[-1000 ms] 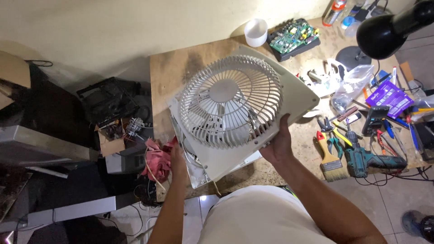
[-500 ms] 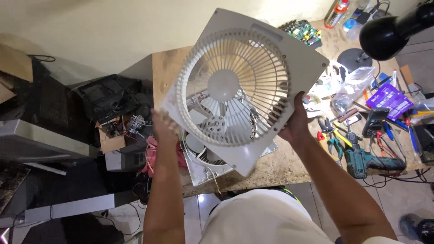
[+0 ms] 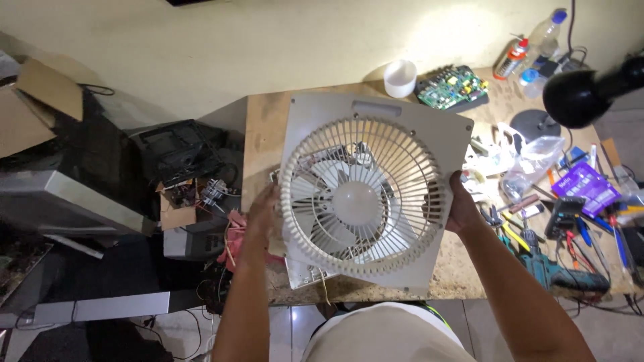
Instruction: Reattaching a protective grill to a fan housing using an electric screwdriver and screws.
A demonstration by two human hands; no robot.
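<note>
Squared up now, the fan grille panel (image 3: 376, 194) sits lower than half a second ago.
Left hand (image 3: 263, 213) and right hand (image 3: 463, 209) clasp its edges; blades already exposed beneath, panel not set down.

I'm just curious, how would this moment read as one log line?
left hand: grips fan panel left edge | right hand: grips right edge | panel: lifted above workbench

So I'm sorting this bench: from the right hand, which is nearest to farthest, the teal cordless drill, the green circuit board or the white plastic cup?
From the right hand:
1. Teal cordless drill, lower right.
2. Green circuit board, far edge of the bench.
3. White plastic cup, left of the board.
</note>
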